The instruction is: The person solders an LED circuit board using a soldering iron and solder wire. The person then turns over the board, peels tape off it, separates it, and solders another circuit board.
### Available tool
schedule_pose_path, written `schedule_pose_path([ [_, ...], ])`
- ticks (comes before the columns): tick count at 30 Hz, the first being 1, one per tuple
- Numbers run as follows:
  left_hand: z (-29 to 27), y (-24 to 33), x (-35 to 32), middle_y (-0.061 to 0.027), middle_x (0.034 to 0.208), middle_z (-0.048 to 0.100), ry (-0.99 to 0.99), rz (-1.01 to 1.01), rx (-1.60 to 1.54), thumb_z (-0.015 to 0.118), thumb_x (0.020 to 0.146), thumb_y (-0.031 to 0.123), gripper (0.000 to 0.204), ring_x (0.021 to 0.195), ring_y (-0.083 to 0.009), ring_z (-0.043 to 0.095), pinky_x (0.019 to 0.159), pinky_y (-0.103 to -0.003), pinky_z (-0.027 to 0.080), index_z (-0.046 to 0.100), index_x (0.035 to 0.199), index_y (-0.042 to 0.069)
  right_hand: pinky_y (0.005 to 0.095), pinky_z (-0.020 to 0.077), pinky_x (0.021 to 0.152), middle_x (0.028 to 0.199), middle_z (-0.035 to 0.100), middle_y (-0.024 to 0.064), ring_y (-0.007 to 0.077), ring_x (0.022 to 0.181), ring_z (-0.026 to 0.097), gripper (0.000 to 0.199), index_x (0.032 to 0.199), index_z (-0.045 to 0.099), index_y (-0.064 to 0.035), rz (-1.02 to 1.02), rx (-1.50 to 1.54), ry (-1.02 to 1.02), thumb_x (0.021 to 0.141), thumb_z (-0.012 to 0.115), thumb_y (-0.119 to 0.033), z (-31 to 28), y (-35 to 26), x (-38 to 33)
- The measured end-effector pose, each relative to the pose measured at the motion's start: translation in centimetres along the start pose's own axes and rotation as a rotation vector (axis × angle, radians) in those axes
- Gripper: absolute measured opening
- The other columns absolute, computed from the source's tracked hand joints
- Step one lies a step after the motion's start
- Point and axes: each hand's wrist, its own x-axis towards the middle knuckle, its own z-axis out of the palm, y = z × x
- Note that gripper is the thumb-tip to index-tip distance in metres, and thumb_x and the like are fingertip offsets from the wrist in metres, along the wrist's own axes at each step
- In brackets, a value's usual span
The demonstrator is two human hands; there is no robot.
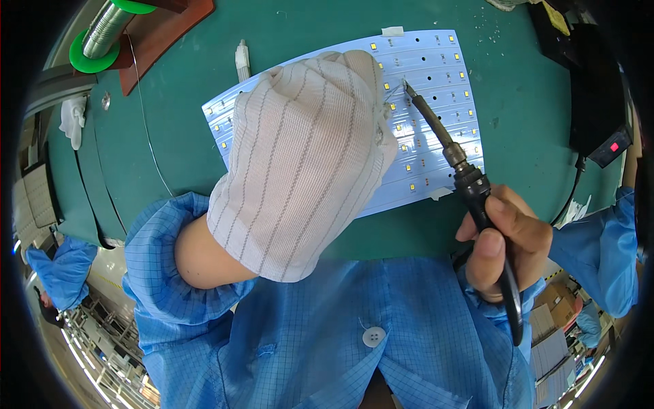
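Observation:
My left hand (306, 157), in a white striped glove, is closed over the left part of a white LED board (436, 140). Its fingertips and whatever they pinch are hidden behind the glove; a thin strand seems to show beside it, near the iron's tip. In my bare right hand (507, 238) is a soldering iron (466, 174), held by its black handle like a pen. The iron slants up and left, its tip at the board's upper middle, near several small yellow LEDs. Whether the tip touches the board I cannot tell.
A solder wire spool (103, 33) with green flanges sits at the upper left, its wire running toward my left sleeve. On the right stands a black soldering station (599, 102) with a red light. The green mat (184, 82) lies under the board. Blue-sleeved people are at both sides.

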Motion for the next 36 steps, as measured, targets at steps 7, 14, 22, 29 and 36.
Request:
schedule_pose_path([
  [7,0.2,-0.2,-0.1,-0.0123,0.079,0.057,-0.023,0.028,0.023,0.060,0.070,0.002,0.024,0.064,-0.0299,0.053,0.060,-0.036,0.046,0.052,0.093,0.002,0.0269,0.0405,0.043,0.057,0.055,0.0109,0.0169,0.046,0.050,0.027,0.103,0.049,0.0037,0.015,-0.038,0.003,0.085,0.060,-0.013,-0.7,-0.5,0.2],
  [14,-0.8,0.2,-0.3,-0.0126,0.081,0.056,-0.048,-0.014,0.051,0.061,0.070,0.002,0.026,0.064,-0.0291,0.051,0.061,-0.037,0.045,0.053,0.095,0.002,0.0248,0.0384,0.042,0.057,0.052,0.0099,0.0122,0.045,0.047,0.027,0.104,0.045,0.0044,0.063,0.055,-0.006,0.087,0.057,-0.012,-0.8,-0.7,0.6],
  [22,-0.2,-0.1,-0.8,-0.0130,0.086,0.056,0.047,0.084,0.032,0.062,0.069,0.003,0.027,0.067,-0.0291,0.050,0.061,-0.037,0.044,0.052,0.094,-0.001,0.0253,0.0367,0.040,0.054,0.053,0.0098,0.0132,0.044,0.048,0.023,0.099,0.047,0.0058,0.035,0.021,0.010,0.086,0.058,-0.010,0.2,-1.0,0.6],
  [29,-0.2,-0.2,-0.4,-0.0134,0.087,0.056,0.043,0.077,0.094,0.063,0.069,0.004,0.027,0.066,-0.0295,0.050,0.062,-0.037,0.044,0.052,0.093,-0.002,0.0255,0.0371,0.040,0.054,0.053,0.0096,0.0136,0.042,0.048,0.023,0.098,0.047,0.0058,0.033,-0.017,0.009,0.086,0.059,-0.010,0.4,-1.0,1.1],
  [36,-1.2,0.6,0.6,-0.0122,0.084,0.058,-0.096,-0.048,0.059,0.060,0.068,0.003,0.019,0.072,-0.0307,0.055,0.066,-0.039,0.045,0.054,0.086,0.004,0.0230,0.0383,0.044,0.061,0.054,0.0110,0.0124,0.046,0.048,0.026,0.100,0.048,0.0046,0.072,-0.117,0.133,0.089,0.055,-0.017,-0.5,-2.3,1.8],
])
